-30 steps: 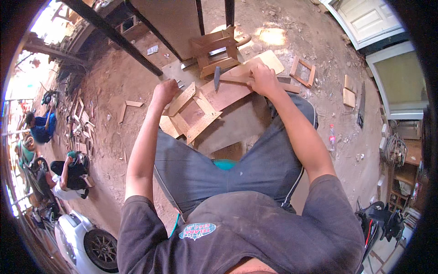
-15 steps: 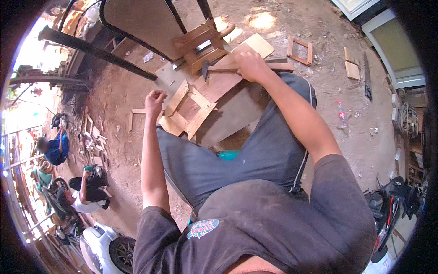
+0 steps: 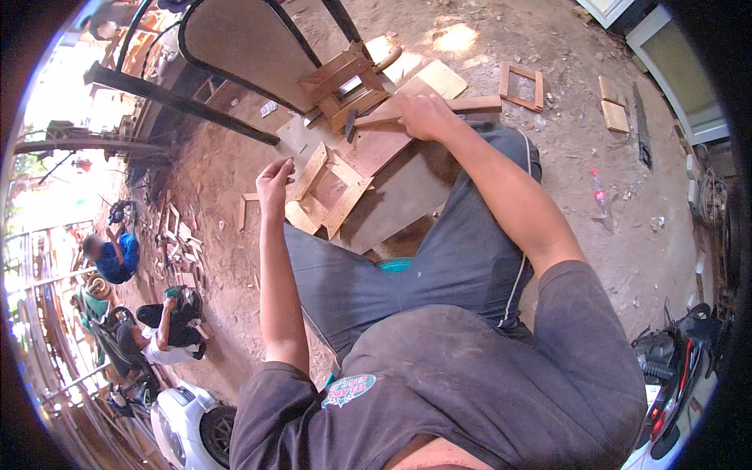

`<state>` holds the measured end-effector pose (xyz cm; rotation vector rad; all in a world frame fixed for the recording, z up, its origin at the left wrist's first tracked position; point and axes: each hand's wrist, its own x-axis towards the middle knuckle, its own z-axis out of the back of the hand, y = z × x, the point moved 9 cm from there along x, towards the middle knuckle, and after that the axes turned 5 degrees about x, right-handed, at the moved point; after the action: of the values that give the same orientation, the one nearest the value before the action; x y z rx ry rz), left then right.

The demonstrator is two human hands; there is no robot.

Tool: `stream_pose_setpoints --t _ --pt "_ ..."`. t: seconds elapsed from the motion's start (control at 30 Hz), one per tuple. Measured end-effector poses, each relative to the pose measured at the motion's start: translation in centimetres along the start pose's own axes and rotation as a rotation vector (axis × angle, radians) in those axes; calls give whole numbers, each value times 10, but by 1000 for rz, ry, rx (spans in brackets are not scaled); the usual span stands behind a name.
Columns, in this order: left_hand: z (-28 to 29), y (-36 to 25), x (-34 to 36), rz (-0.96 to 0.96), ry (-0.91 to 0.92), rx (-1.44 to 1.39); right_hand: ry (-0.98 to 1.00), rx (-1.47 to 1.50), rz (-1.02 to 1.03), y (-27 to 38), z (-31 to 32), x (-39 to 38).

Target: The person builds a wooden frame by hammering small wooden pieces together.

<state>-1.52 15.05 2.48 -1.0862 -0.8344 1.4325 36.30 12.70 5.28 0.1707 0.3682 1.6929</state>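
While the right hand (image 3: pixel 425 116) is gripping a hammer (image 3: pixel 471 105) partway along its wooden handle, the dark head is hovering at the left, near the stacked frames (image 3: pixel 337 74). The left hand (image 3: pixel 276 182) is holding its fingertips close together just beside a pale wooden frame (image 3: pixel 349 205); whether anything small is sitting between them, one cannot tell. That frame is lying over the near left end of a reddish board (image 3: pixel 384 153), in front of the person's left knee. For good control, the right hand would probably be doing better farther back on the handle, with the wrist loose. The frame should be resting flat on the board, and the left fingers should be sitting well clear of the hammer head.
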Motion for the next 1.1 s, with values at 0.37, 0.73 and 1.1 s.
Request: stream_pose_setpoints --t 0.37,0.73,1.1 --pt "-49 -11 -1 -170 -10 236 43 61 -47 6 9 0" --pt "-64 -48 -14 -418 -104 571 36 94 -44 7 11 -2" --pt "-71 -52 -8 -486 -93 652 32 137 -54 3 10 -2"
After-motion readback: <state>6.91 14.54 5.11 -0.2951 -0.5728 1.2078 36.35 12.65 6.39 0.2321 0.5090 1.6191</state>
